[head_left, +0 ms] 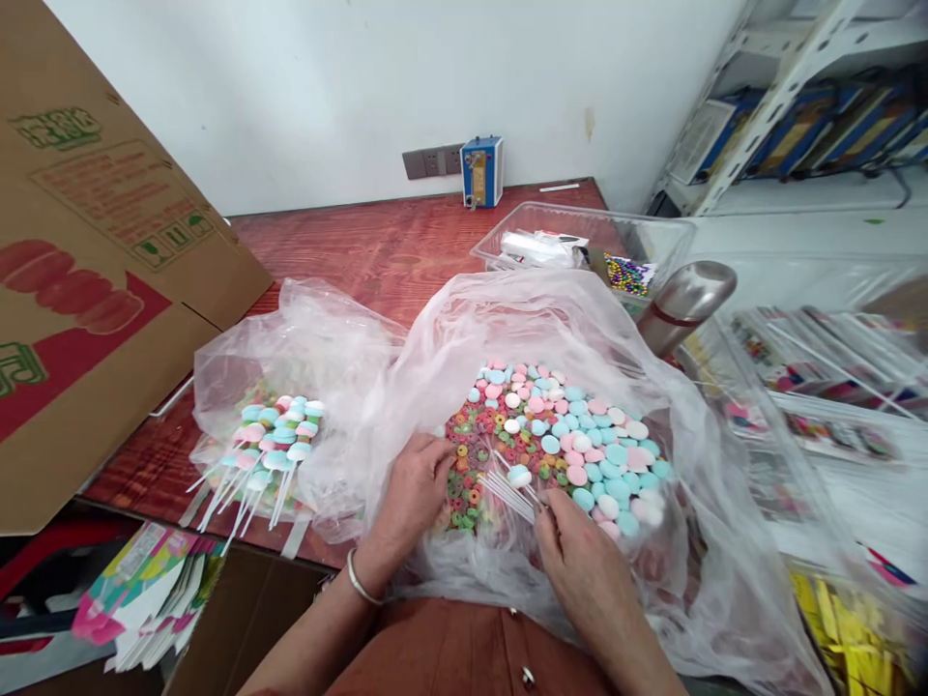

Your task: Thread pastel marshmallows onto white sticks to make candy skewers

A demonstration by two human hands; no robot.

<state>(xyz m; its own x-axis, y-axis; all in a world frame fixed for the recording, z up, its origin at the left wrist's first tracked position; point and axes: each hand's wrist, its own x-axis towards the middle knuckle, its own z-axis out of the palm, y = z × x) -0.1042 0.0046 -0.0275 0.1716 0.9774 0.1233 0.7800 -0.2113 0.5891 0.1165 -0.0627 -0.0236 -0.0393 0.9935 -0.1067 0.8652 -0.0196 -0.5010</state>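
Observation:
My right hand point(584, 551) pinches a thin white lollipop stick, with a blue-and-white candy point(519, 476) at its upper end. Several loose white sticks point(506, 495) lie just beside those fingertips. My left hand point(412, 491) is at the left edge of the colourful ring-shaped candies point(471, 474), its fingers bent together over them; whatever is between the fingertips is hidden. Right of the rings spreads a heap of pastel pink, blue and white button-shaped candies point(613, 454). Both heaps lie on a clear plastic bag point(500, 309).
Finished-looking candy sticks point(272, 445) lie piled on another plastic bag point(326, 338) at the left. A large cardboard box point(123, 222) stands beyond. A metal flask point(685, 304), a clear plastic tray point(580, 217) and a blue device point(481, 172) stand toward the back and right of the table.

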